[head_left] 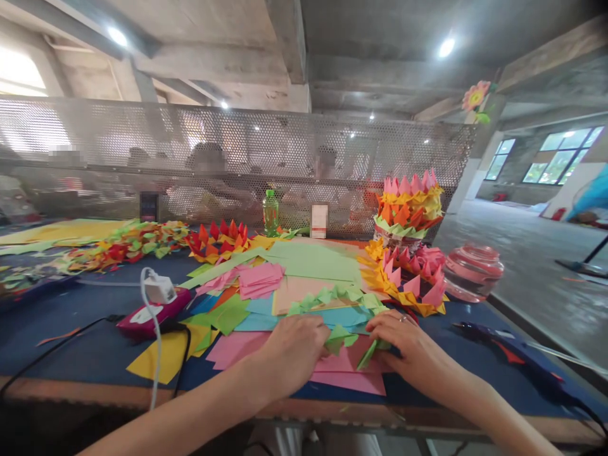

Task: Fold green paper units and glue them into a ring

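A ring of folded light-green paper [342, 294] lies in front of me on top of loose coloured sheets. My left hand [299, 348] has its fingers curled at the ring's left near side; the fingertips are partly hidden. On the right side, my right hand [406, 348] grips the same ring, fingers bent over the green folds. Under the ring are pink sheets [349, 383] and blue sheets [259, 320]. To the right of my right hand lies a dark blue glue gun [515, 354] with a red trigger.
Pink-and-yellow folded rings [413, 285] and a stacked tower [408, 209] stand right, beside a clear jar [472, 272]. A purple power strip [154, 313] with cables lies left. Behind are paper scraps [137, 244], a green bottle [270, 213] and a perforated metal screen [266, 145].
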A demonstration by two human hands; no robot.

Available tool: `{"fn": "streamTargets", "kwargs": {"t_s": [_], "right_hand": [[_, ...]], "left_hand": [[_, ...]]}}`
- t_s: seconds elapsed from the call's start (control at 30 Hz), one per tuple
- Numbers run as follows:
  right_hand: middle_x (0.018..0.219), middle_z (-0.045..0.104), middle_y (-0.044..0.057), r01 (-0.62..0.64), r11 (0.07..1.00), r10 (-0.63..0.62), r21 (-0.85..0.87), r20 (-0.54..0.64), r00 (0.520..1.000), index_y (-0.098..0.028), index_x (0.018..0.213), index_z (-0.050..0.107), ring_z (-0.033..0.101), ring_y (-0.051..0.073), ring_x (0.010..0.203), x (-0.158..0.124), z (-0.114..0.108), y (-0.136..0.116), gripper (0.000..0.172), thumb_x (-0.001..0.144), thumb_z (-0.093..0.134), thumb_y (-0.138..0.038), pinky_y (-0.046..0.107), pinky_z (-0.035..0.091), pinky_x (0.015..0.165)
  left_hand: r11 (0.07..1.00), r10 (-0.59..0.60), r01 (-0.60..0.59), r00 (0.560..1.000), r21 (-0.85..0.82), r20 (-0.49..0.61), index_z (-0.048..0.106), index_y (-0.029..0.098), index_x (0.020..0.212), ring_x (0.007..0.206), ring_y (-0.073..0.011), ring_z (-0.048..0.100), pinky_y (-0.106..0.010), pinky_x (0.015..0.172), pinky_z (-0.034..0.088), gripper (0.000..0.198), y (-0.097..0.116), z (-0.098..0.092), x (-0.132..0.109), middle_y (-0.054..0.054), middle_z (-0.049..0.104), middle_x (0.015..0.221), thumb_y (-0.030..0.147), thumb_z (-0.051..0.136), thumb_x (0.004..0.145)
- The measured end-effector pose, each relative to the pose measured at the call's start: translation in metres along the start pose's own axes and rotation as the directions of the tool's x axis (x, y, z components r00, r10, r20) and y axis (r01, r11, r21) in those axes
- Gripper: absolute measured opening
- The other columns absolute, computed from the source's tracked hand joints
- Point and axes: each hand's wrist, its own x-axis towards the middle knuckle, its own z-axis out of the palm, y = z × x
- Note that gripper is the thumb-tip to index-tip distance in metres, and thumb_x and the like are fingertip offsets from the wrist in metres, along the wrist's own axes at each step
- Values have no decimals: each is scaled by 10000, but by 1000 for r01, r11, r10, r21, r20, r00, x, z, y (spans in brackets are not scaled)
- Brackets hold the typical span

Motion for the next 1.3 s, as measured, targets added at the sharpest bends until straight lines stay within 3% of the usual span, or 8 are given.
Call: {"fn": "streamTargets", "kwargs": {"t_s": [0.13,0.23,0.37,0.5,0.63,0.8,1.0,1.3], "right_hand": [[1079,682,34,-9,1000,9,4,-18,1000,-218,977,682,590,217,1052,-6,4,1,269,817,611,-14,390,460,963],[1082,685,37,-8,1000,8,-2,-29,1000,-216,985,681,590,220,1056,-8,5,4,259,827,608,-25,397,455,962],[1094,683,32,3,1000,-4,-17,-32,999,-236,1032,694,579,229,1073,-11,6,4,356,800,592,14,408,449,961],[1095,678,38,2,999,-4,-41,-50,999,-236,1011,695,572,240,1079,-12,6,1,363,796,577,32,426,438,972],[1096,676,37,14,998,-19,-66,-68,998,-238,969,690,566,245,1080,-14,4,-1,295,834,582,1,435,433,970],[1134,672,47,33,993,-43,-114,-86,995,-245,1022,696,535,271,1140,-20,2,3,296,876,561,-25,480,419,996],[1199,658,79,18,985,-36,-170,-102,994,-238,1134,671,558,277,1147,-28,0,7,353,913,492,-28,507,465,998],[1489,428,86,-125,968,91,-219,-157,983,-282,1476,383,419,271,1359,-52,2,13,612,911,398,-45,512,420,1111]], "left_hand": [[988,-48,41,998,-146,-42,659,209,978,940,-240,666,-311,757,463,177,12,14,-5,-54,688,992,115,525,910],[962,-56,32,995,-271,-80,648,219,948,947,-226,650,-302,768,448,73,19,22,-7,-31,670,967,230,577,935],[939,-80,35,990,-343,-118,637,218,1014,975,-240,634,-323,817,448,199,27,26,-6,-32,671,1002,385,654,908],[965,-121,88,985,-248,-122,541,209,1272,1061,-273,620,-387,899,454,367,37,26,-4,-78,674,1144,307,625,929],[983,-124,106,985,-149,-118,609,207,1128,1032,-274,614,-406,888,469,193,45,26,-3,-65,674,1090,213,583,937],[988,-54,27,982,-151,-179,599,197,1176,1041,-270,588,-421,926,458,324,48,38,-6,-75,657,1130,85,545,877],[976,68,-94,988,-195,-138,512,208,1335,996,-260,609,-404,854,481,397,47,47,-5,-78,661,1142,127,479,947],[996,93,-90,983,29,-159,532,142,1313,944,-267,616,-435,868,499,409,38,40,3,-96,678,1024,66,490,913]]}}
